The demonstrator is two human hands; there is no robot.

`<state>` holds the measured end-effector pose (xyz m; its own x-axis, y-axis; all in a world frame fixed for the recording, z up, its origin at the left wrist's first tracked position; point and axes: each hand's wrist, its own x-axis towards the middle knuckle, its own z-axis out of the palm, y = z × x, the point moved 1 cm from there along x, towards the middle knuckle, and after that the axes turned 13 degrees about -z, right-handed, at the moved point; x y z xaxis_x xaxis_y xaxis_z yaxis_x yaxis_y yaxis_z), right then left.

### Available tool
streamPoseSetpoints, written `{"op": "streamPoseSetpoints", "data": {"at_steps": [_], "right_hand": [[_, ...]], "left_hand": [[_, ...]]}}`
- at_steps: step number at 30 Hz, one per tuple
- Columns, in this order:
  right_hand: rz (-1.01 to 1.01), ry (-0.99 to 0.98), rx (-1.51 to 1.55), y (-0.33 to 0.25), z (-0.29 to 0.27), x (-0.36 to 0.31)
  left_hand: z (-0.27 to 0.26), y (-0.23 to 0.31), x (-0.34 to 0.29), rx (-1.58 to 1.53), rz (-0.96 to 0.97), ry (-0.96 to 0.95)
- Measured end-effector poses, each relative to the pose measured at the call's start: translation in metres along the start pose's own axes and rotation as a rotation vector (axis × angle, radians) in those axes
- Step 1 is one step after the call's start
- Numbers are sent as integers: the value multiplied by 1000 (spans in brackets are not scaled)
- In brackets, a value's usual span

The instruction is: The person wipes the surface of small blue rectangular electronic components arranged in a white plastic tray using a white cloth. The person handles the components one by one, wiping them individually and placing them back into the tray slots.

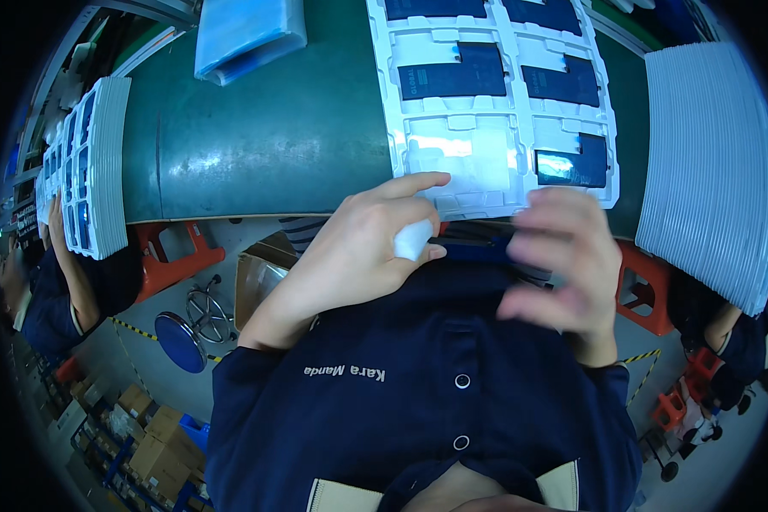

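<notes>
A white plastic tray [474, 111] lies on the green table, with rows of moulded pockets. Black flat L-shaped batteries [574, 162] sit in most of the pockets in view; the near left pocket [459, 162] shows bare shiny plastic. At the tray's near left edge is my left hand [363, 235], its index finger stretched over the rim. The other fingers curl around a small white wad [413, 240], perhaps cloth or tissue. Beside the near right corner, my right hand [567, 260] is blurred by motion, fingers apart and bent, with nothing visible in it.
A tall stack of white trays [712, 162] stands at the right. Blue-tinted plastic bags [252, 38] lie at the far left of the green table [264, 128]. Another tray stack [98, 171] stands further left, beside a co-worker's arm [72, 264]. Stools and an open carton [260, 277] are below.
</notes>
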<state>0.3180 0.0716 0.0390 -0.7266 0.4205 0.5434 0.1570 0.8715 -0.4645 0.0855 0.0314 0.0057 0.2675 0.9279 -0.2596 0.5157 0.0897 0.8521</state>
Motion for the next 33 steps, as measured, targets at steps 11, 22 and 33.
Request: {"op": "streamPoseSetpoints", "data": {"at_steps": [11,22,33], "right_hand": [[-29,-368,-10,42,8,12],[-86,-477,-82,79,31,9],[161,-379,-129,74,38,-4]], "left_hand": [[-23,-12,3,-465,-197,259],[-43,-25,3,-832,-143,590],[-13,-15,25,-1347,-135,131]]}}
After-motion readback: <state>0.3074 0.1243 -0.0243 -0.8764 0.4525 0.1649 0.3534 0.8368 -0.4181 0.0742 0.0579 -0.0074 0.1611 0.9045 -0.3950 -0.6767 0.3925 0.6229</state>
